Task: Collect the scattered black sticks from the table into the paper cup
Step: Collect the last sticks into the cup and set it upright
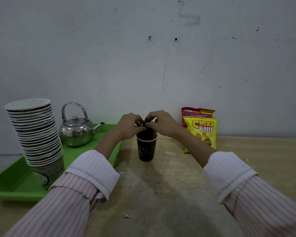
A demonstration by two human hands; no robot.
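Black sticks [149,130] poke from the paper cup [146,149]. The left hand [129,125] at 9 o'clock and the right hand [162,123] at 3 o'clock pinch their tops with curled fingers, likely to bunch them inside.

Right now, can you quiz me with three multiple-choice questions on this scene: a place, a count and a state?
1. Where is the kettle? A on the tray; B on the floor; C on a shelf.
2. How many snack bags are there? A one; B two; C five.
3. What are the left hand and right hand doing? A lying flat; B waving; C pinching sticks over the cup.

Answers: 1 A, it stands on the green tray. 2 B, a red one stands behind a yellow one. 3 C, both hands' fingers curl on dark sticks at the cup's mouth.
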